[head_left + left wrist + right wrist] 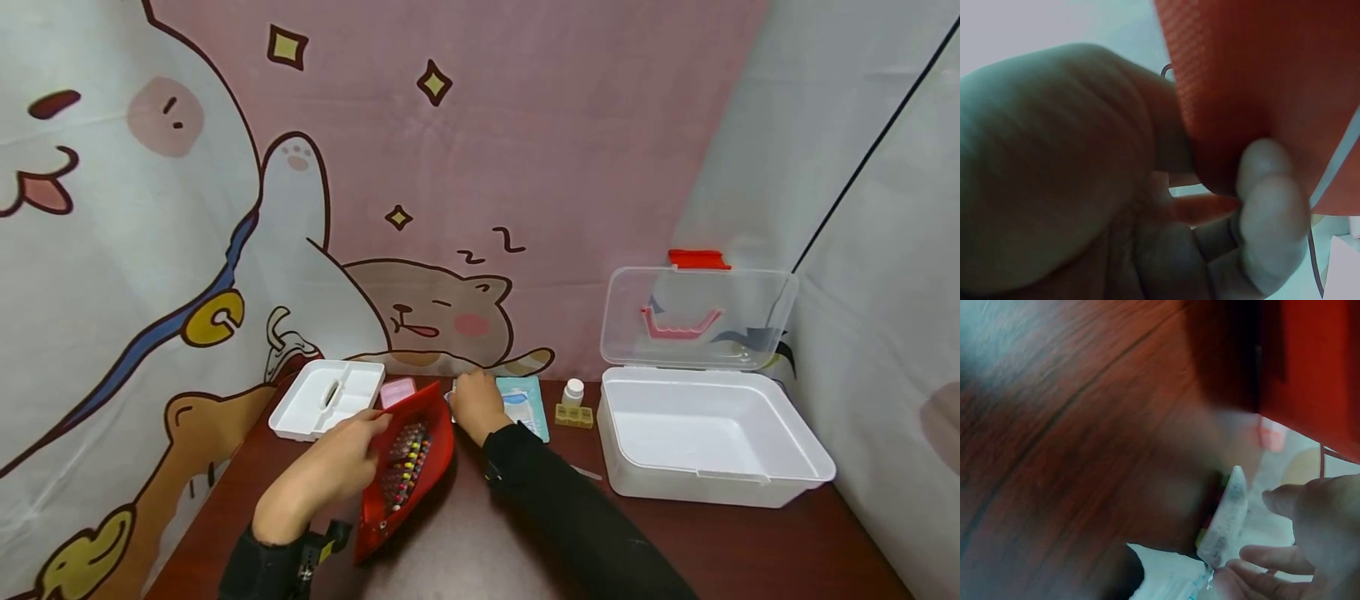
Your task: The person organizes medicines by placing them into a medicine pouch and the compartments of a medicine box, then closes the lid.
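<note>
My left hand (341, 462) grips the upper left edge of a red pouch (435, 417), tilted up over the table. In the left wrist view, its fingers (1272, 212) curl at the red edge. Inside the pouch show clear blister packs (408, 467) with coloured pills. Beyond the pouch, my right hand (478, 404) reaches down beside a light blue and white packet (525, 404). The right wrist view shows its thumb and fingers spread apart, fingertips right at a pale flat strip (1225, 519) with coloured bits along one side.
An open white box (716, 433) with a clear lid (697, 321) stands at right. Near it are a white bottle (573, 392) and a yellowish pill case (573, 416). A white divided tray (326, 400) and a pink case (397, 392) lie at left.
</note>
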The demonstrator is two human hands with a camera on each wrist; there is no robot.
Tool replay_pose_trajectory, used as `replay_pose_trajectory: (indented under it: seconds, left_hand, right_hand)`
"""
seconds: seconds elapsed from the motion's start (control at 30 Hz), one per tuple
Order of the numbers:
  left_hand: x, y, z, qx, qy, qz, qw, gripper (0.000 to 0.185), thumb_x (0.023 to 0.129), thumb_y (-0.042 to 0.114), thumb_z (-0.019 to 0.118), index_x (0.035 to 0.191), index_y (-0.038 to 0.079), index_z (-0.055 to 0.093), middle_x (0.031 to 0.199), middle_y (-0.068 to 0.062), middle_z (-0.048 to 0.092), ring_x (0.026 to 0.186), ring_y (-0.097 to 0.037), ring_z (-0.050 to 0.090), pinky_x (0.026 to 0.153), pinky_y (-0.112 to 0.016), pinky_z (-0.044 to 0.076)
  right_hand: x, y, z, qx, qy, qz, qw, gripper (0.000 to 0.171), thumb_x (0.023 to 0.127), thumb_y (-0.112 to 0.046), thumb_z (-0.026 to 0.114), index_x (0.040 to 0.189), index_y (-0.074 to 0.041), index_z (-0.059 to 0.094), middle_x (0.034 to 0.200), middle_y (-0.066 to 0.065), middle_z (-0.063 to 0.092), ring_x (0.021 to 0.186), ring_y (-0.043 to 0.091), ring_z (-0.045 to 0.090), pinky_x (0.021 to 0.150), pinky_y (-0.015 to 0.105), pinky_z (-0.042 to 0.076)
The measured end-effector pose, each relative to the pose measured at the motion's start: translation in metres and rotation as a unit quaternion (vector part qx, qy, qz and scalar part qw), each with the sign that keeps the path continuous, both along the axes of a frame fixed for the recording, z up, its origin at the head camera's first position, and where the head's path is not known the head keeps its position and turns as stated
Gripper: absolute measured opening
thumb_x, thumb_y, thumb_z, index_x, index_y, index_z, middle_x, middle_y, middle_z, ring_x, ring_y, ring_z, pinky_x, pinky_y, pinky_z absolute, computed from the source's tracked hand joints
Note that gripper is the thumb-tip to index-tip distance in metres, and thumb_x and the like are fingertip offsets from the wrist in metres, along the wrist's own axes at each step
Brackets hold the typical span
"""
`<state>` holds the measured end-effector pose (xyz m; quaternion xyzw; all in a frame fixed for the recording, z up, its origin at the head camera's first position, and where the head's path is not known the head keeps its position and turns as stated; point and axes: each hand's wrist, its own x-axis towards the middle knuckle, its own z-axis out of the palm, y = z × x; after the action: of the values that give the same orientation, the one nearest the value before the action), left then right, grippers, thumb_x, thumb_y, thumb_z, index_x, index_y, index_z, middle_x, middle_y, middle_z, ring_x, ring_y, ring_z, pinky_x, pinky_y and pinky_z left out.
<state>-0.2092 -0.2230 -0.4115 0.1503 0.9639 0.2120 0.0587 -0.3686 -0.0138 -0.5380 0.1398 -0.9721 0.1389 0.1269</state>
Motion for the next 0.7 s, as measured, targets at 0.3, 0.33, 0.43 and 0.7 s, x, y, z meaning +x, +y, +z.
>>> replay_pose_trajectory:
  seconds: [0.3, 0.33, 0.43, 0.7]
  left_hand:
    - [0.0, 0.0, 0.0, 0.001, -0.001, 0.006, 1.0, 0.063, 0.092, -0.005, 0.062, 0.155, -0.005, 0.06, 0.16, -0.023, 0.059, 0.148, -0.042, 0.059, 0.12, -0.061, 0.049]
    - [0.0, 0.0, -0.001, 0.001, -0.002, 0.006, 1.0, 0.063, 0.092, -0.005, 0.061, 0.154, -0.005, 0.06, 0.16, -0.023, 0.059, 0.148, -0.042, 0.059, 0.12, -0.061, 0.049]
    - [0.001, 0.001, -0.001, 0.002, -0.003, 0.003, 1.0, 0.062, 0.092, -0.005, 0.061, 0.154, -0.006, 0.06, 0.16, -0.023, 0.059, 0.148, -0.042, 0.058, 0.12, -0.061, 0.049]
    - [0.001, 0.0, 0.001, -0.001, -0.001, 0.002, 1.0, 0.063, 0.091, -0.005, 0.062, 0.155, -0.006, 0.059, 0.161, -0.024, 0.058, 0.147, -0.043, 0.059, 0.12, -0.061, 0.049]
  right_hand:
    - [0.016, -0.008, 0.011, 0.058, -0.04, -0.041, 0.997, 0.037, 0.094, -0.037, 0.086, 0.112, -0.005, 0.084, 0.117, 0.019, 0.081, 0.103, 0.039, 0.074, 0.094, 0.049, 0.063]
    - [0.017, -0.007, 0.012, 0.057, -0.044, -0.041, 0.997, 0.036, 0.094, -0.036, 0.086, 0.112, -0.006, 0.085, 0.115, 0.018, 0.082, 0.103, 0.038, 0.075, 0.095, 0.048, 0.063]
    - [0.018, -0.005, 0.017, 0.042, -0.062, -0.047, 0.996, 0.031, 0.094, -0.033, 0.084, 0.109, -0.006, 0.085, 0.111, 0.015, 0.083, 0.101, 0.037, 0.079, 0.089, 0.049, 0.066]
    - [0.025, 0.006, 0.036, 0.018, -0.085, -0.057, 0.995, 0.019, 0.099, -0.022, 0.078, 0.102, -0.004, 0.085, 0.106, 0.016, 0.083, 0.095, 0.037, 0.079, 0.076, 0.051, 0.067]
